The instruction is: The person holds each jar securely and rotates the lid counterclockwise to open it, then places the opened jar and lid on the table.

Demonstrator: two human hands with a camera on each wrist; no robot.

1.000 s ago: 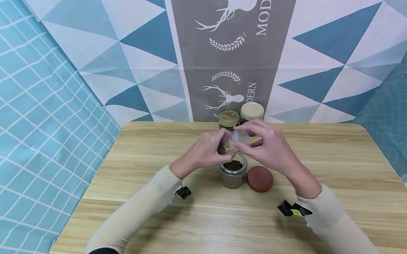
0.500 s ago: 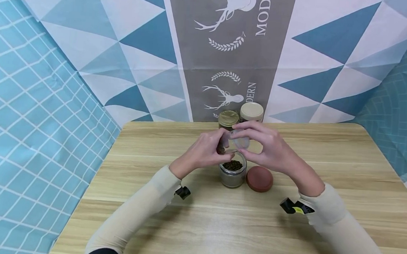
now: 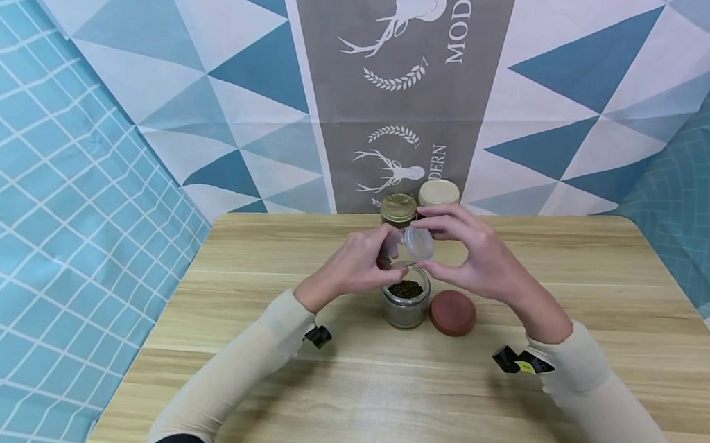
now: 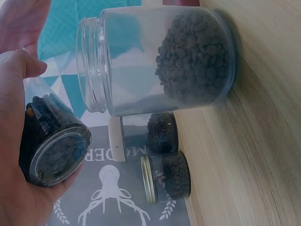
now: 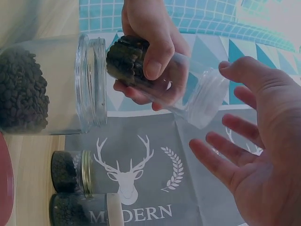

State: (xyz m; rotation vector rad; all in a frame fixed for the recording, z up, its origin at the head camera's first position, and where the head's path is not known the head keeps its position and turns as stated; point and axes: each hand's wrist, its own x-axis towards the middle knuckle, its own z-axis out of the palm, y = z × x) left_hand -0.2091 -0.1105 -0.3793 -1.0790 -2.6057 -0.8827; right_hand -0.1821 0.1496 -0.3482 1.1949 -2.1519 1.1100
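Note:
My left hand grips a small clear jar, tilted, with dark beans at its base end and a translucent lid on the other. My right hand stands beside that lid with fingers spread. In the right wrist view its fingers are apart from the lid, and the thumb tip is close to the rim; whether it touches, I cannot tell. Just below the hands, a larger glass jar stands upright and uncovered on the table, partly filled with dark beans. A red-brown round lid lies right of it.
Behind the hands stand two closed jars of dark pieces, one with a gold lid, one with a cream lid. They are near the back edge of the wooden table, against a patterned cloth backdrop.
The right hand's fingers have come off the small jar's translucent lid and spread, and that hand has shifted slightly right. The left hand and small jar have hardly moved.

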